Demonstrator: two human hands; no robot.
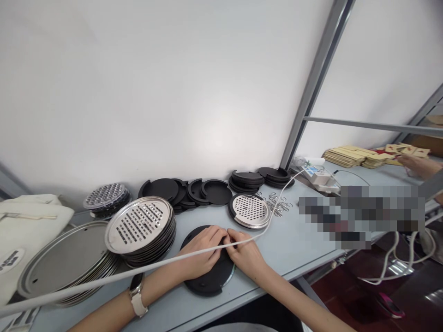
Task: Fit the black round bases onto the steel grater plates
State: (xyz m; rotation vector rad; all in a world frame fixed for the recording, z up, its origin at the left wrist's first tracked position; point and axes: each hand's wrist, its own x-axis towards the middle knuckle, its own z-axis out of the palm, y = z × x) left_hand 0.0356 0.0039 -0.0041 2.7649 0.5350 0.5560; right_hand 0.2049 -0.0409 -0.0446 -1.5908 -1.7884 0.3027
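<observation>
A black round plastic disc (pixel 207 280) with a notch in its rim lies on the table in front of me. My left hand (pixel 206 249) rests across the disc's top, its fingers bent toward the right edge. At that edge my right hand (pixel 244 252) grips the rim with closed fingers. The fingertips of both hands meet there, and whatever small part may sit between them is hidden. Just beyond my right hand are perforated metal plates (pixel 252 210) stacked on a black disc. Metal S-shaped hooks (pixel 277 203) lie scattered beside them.
Slotted metal plates (pixel 140 226) and larger round trays (pixel 65 260) are stacked at left. Black notched discs (pixel 216 191) line the wall. A white cord (pixel 194 252) crosses the view before my hands. At right, another person's hand (pixel 420 166) is near flat wooden pieces (pixel 346 156).
</observation>
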